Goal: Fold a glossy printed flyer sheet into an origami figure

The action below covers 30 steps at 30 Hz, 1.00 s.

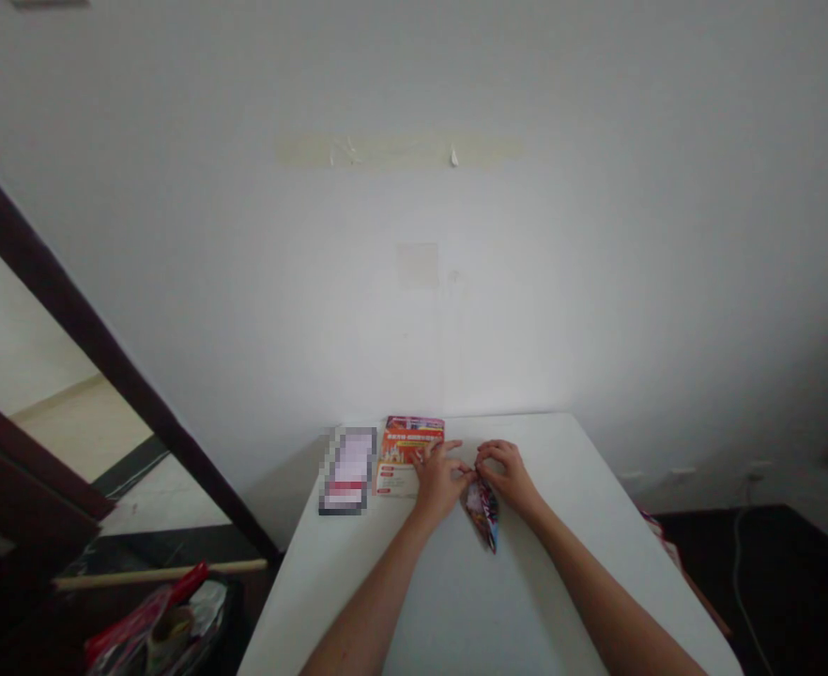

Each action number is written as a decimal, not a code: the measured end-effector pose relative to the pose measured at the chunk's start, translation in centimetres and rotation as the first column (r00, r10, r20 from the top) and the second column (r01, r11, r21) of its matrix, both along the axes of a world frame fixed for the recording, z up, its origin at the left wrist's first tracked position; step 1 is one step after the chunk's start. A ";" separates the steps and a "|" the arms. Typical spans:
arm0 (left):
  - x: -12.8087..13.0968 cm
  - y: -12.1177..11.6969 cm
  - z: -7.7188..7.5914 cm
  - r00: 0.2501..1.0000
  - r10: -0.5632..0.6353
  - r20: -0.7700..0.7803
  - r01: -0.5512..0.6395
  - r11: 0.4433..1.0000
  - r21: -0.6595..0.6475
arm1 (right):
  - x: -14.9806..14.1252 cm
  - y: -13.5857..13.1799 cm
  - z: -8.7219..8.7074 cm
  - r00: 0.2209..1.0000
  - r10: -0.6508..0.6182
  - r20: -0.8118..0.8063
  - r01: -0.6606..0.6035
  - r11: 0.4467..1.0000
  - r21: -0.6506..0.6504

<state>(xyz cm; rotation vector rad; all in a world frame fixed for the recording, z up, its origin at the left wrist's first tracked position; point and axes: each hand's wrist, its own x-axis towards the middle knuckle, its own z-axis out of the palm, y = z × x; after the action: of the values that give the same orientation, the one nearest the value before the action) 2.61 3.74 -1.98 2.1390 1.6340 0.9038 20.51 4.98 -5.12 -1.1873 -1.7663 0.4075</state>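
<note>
A folded piece of colourful printed paper (484, 518) stands out against the white table, its narrow point toward me. My left hand (442, 479) pinches its upper left edge between thumb and index finger, while the other fingers stretch over a printed leaflet (400, 481). On the opposite side, my right hand (509, 474) has curled fingers closed on the top of the folded paper. The fingertips of both hands nearly meet there, and they hide the paper's upper end. The leaflet is red, orange and cream and lies flat behind my left hand.
Left of the leaflet lies a pixelated phone-like rectangle (349, 469). The white table (470, 620) meets a plain wall (414, 347) at its far edge. A bin-like container (175, 629) with red and white items stands on the floor at left. A pale cable (738, 573) hangs at right.
</note>
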 end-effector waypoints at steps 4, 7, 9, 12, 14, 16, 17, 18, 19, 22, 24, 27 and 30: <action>0.0 0.1 -0.2 1.000 0.006 0.010 -0.006 1.000 0.000 | 0.0 0.0 0.0 1.000 -0.008 0.015 0.008 1.000 0.000; -0.3 0.1 -0.1 0.999 0.034 0.021 -0.035 0.999 0.013 | 0.1 0.0 0.0 0.999 0.014 0.029 -0.014 1.000 -0.009; -0.4 0.2 0.1 0.998 0.052 0.027 -0.052 0.998 0.016 | 0.3 0.1 0.0 0.999 0.026 0.035 -0.026 1.000 -0.014; -0.6 0.2 0.4 0.998 0.060 0.033 -0.061 0.998 0.007 | 0.4 0.1 -0.1 0.998 0.033 0.046 -0.032 0.999 -0.014; -0.6 0.2 0.4 0.998 0.060 0.036 -0.060 0.998 0.003 | 0.4 0.1 -0.1 0.998 0.033 0.053 -0.032 0.999 -0.009; -0.6 0.2 0.4 0.998 0.055 0.038 -0.056 0.998 0.000 | 0.4 0.0 0.0 0.998 0.032 0.061 -0.032 0.999 -0.004; -0.6 0.2 0.4 0.998 0.053 0.038 -0.053 0.999 -0.002 | 0.3 0.0 0.0 0.997 0.034 0.067 -0.034 0.999 -0.001; -0.6 0.2 0.4 0.998 0.053 0.039 -0.052 0.999 -0.003 | 0.3 0.0 0.0 0.997 0.036 0.075 -0.037 0.999 0.002; -0.6 0.2 0.4 0.998 0.054 0.040 -0.054 0.999 -0.004 | 0.3 0.0 0.0 0.996 0.038 0.082 -0.039 0.999 0.006; -0.5 0.1 0.5 0.997 0.058 0.049 -0.058 0.998 -0.003 | 0.3 -0.1 0.0 0.994 0.043 0.103 -0.046 0.999 0.019; -0.5 0.1 0.5 0.997 0.057 0.054 -0.057 0.998 -0.003 | 0.3 -0.2 0.0 0.992 0.046 0.114 -0.050 0.998 0.028; -0.6 0.2 0.5 0.997 0.055 0.061 -0.054 0.999 -0.002 | 0.2 -0.2 0.0 0.991 0.050 0.125 -0.054 0.998 0.033; -0.7 0.4 0.4 0.996 0.051 0.077 -0.051 0.999 -0.007 | 0.3 -0.2 0.0 0.990 0.055 0.132 -0.059 0.998 0.026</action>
<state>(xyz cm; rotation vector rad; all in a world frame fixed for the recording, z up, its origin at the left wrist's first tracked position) 1.89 4.11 -1.55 2.0414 1.6583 0.9839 20.79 4.79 -5.10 -1.1672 -1.9163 0.3414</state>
